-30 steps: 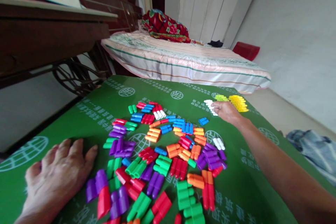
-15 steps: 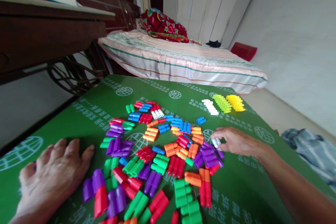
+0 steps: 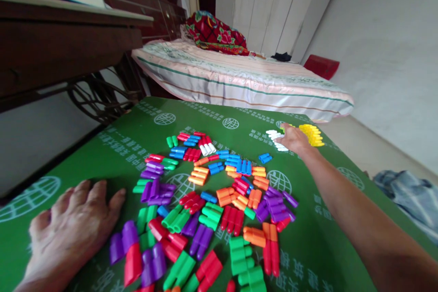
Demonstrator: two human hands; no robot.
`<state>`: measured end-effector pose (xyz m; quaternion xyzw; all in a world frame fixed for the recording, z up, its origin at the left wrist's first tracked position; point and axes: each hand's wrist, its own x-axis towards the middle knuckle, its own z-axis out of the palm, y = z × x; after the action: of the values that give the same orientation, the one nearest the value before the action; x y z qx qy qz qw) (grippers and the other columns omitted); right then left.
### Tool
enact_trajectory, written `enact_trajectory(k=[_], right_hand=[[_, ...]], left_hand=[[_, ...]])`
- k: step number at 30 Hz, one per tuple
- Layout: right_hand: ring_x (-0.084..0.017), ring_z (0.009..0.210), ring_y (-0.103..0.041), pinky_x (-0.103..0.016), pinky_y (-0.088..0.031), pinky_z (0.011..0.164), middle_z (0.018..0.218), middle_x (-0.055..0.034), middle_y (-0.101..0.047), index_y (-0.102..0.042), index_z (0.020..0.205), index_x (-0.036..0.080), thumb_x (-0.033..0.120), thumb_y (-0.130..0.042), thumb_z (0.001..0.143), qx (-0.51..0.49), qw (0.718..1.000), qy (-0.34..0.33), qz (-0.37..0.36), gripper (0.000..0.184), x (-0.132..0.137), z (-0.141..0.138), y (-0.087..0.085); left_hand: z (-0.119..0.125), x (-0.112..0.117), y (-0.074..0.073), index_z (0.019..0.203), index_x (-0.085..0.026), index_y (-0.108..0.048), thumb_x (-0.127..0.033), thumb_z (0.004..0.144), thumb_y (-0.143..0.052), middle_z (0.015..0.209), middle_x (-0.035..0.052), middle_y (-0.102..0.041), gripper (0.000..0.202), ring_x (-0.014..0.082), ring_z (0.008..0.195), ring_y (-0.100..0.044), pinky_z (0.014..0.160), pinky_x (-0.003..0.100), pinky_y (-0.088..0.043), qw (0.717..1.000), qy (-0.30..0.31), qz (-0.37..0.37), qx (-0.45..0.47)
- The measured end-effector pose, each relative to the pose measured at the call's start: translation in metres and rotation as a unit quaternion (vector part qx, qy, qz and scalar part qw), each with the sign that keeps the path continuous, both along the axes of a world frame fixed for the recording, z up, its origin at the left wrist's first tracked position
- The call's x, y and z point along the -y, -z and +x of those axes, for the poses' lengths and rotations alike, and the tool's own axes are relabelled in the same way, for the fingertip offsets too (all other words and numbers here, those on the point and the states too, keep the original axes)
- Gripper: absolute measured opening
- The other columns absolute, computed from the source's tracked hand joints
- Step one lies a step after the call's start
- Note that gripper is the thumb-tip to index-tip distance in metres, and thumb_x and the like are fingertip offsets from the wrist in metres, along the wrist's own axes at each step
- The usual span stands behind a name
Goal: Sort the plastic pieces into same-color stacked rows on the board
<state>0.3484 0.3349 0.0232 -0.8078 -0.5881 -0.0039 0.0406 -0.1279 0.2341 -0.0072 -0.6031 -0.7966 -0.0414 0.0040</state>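
Note:
My right hand (image 3: 295,138) reaches to the far right of the green board, its fingers closed at the row of white plastic building blocks (image 3: 273,135). A white block seems to be in the pinch, though the fingers partly hide it and it blends with the row. The hand also covers most of the lime-green blocks. My left hand (image 3: 77,219) lies flat at the left with fingers spread, holding nothing. Nearest to it are purple blocks (image 3: 129,233) joined to a red block (image 3: 132,264).
Many bullet-shaped blocks, such as green ones (image 3: 179,268) and orange ones (image 3: 253,236), lie scattered over the board (image 3: 112,155). Yellow blocks (image 3: 311,135) are lined up near the right edge. Behind stands a bed (image 3: 239,80); a wooden desk (image 3: 68,41) is at left.
My right hand has moved away from beside the purple blocks, carrying a white block farther out to the white row. My left hand stays in place.

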Motion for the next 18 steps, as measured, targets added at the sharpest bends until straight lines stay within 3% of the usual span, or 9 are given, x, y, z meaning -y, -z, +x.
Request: enact_trajectory(k=[9, 14, 18], right_hand=[[-0.027, 0.107, -0.065, -0.033, -0.05, 0.081, 0.118, -0.0132, -0.068, -0.051, 0.135, 0.02, 0.044, -0.064, 0.08, 0.02, 1.0, 0.0, -0.002, 0.061, -0.013, 0.002, 0.01], [-0.029, 0.11, -0.063, -0.036, -0.049, 0.083, 0.12, -0.0144, -0.068, -0.051, 0.137, 0.02, 0.052, -0.063, 0.08, -0.004, 1.0, 0.021, 0.006, 0.066, -0.011, 0.006, 0.006], [-0.03, 0.108, -0.064, -0.037, -0.049, 0.084, 0.117, -0.0145, -0.069, -0.058, 0.13, 0.018, 0.054, -0.055, 0.086, -0.027, 0.998, 0.032, 0.051, 0.057, -0.009, 0.014, 0.0]], left_hand=[[0.009, 0.005, -0.005, 0.137, -0.011, -0.039, -0.064, 0.076, 0.007, 0.149, 0.017, -0.033, 0.093, 0.0364, 0.14, -0.024, 0.112, 0.058, -0.027, 0.999, -0.025, -0.015, -0.019], [0.009, 0.005, -0.005, 0.137, -0.01, -0.039, -0.062, 0.078, 0.004, 0.148, 0.0177, -0.034, 0.09, 0.0366, 0.14, -0.024, 0.111, 0.058, -0.027, 1.0, -0.018, -0.018, -0.017], [0.013, 0.006, -0.008, 0.136, -0.01, -0.04, -0.062, 0.078, 0.004, 0.147, 0.0177, -0.035, 0.089, 0.0364, 0.14, -0.024, 0.111, 0.058, -0.026, 0.999, -0.024, -0.016, -0.014]])
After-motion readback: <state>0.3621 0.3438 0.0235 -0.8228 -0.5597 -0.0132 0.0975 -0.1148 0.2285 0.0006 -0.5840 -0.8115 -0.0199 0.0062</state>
